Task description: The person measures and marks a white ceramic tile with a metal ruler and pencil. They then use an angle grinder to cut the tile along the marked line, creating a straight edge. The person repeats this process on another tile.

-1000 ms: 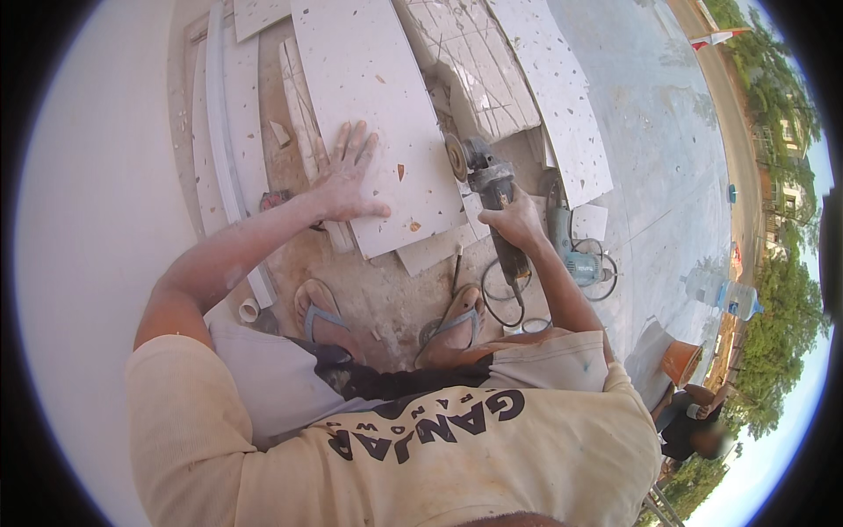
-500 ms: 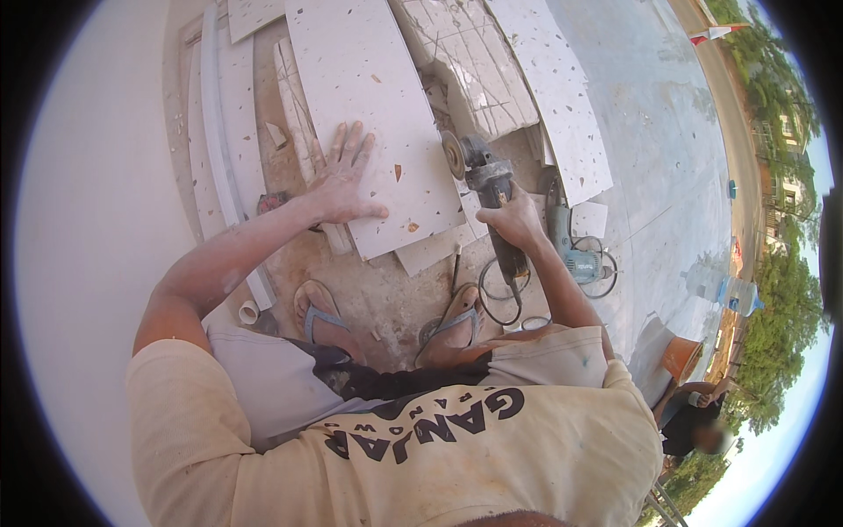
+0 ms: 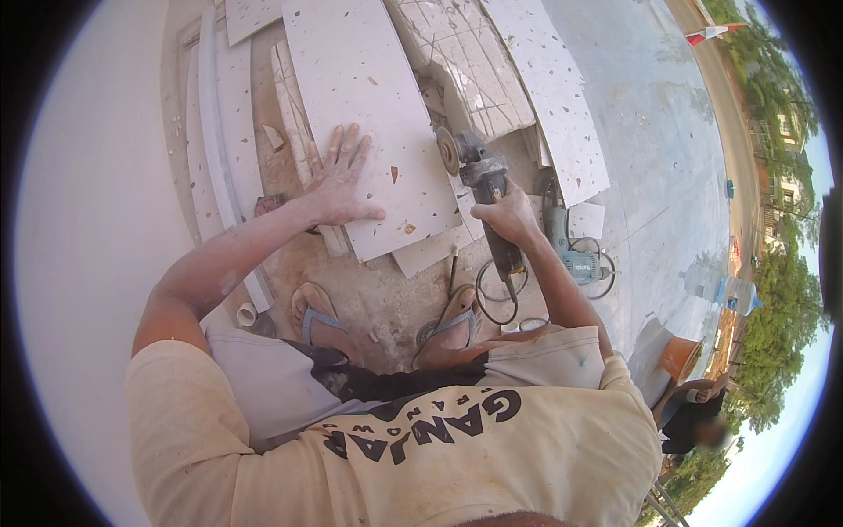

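Note:
My left hand (image 3: 339, 189) lies flat with spread fingers on a long white speckled tile (image 3: 360, 79), close to its left edge. In my right hand (image 3: 511, 216) is a dark angle grinder (image 3: 485, 172), gripped round its body. Its round disc (image 3: 449, 151) stands upright at the tile's right edge; I cannot tell whether the two touch. From the grinder's rear end a black cord (image 3: 515, 303) curls down. The tile rests on a pale, rough-sided strip (image 3: 294, 101) and other pieces, partly hidden beneath it.
Right of the grinder lie a teal power tool (image 3: 580, 263) and another speckled tile (image 3: 562, 114). A scored pale block (image 3: 470, 66) sits beyond it. My sandalled feet (image 3: 320, 321) are below the tile. Far right are a water bottle (image 3: 738, 296), an orange bucket (image 3: 679, 358) and another person (image 3: 694, 422).
Very little differs. The whole scene has shifted slightly left in the view; both hands keep their hold, and the grinder stays beside the tile's right edge.

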`<state>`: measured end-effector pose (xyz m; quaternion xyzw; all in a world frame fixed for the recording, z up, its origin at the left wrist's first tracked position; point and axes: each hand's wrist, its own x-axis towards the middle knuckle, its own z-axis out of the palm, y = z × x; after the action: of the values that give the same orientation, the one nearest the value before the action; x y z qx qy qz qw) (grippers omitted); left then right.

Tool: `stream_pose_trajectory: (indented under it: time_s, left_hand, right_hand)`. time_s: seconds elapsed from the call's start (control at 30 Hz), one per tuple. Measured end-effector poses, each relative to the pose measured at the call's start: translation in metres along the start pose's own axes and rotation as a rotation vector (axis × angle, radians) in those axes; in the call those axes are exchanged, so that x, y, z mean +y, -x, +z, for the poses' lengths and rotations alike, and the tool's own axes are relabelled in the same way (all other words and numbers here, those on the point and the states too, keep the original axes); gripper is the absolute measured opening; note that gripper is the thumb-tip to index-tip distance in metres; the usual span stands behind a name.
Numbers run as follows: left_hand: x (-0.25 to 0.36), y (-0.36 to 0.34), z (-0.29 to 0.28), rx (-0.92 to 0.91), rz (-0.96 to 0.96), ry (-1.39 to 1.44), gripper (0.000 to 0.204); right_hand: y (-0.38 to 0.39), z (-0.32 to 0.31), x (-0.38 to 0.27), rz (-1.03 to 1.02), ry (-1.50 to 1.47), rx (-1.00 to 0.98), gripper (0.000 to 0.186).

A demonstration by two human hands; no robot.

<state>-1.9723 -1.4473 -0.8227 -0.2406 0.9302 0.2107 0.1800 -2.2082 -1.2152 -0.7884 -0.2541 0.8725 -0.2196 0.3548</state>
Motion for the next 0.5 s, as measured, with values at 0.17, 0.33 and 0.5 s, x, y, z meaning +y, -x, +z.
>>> stream_pose_trajectory:
  time_s: [0.17,0.33,0.5]
  left_hand:
    - [-0.0011,-0.0012,0.0020,0.005,0.003,-0.010,0.144]
    - [0.0008,-0.0010,0.0013,0.008,-0.003,-0.004,0.144]
    - [0.0004,-0.0012,0.0005,-0.011,-0.015,-0.036,0.144]
  right_hand:
    - [-0.0039,0.0021,0.0042,0.016,-0.015,-0.005,0.063]
    - [-0.0057,0.0041,0.0057,0.008,-0.012,0.008,0.063]
    - [-0.0067,0.0054,0.0050,-0.001,-0.033,0.010,0.063]
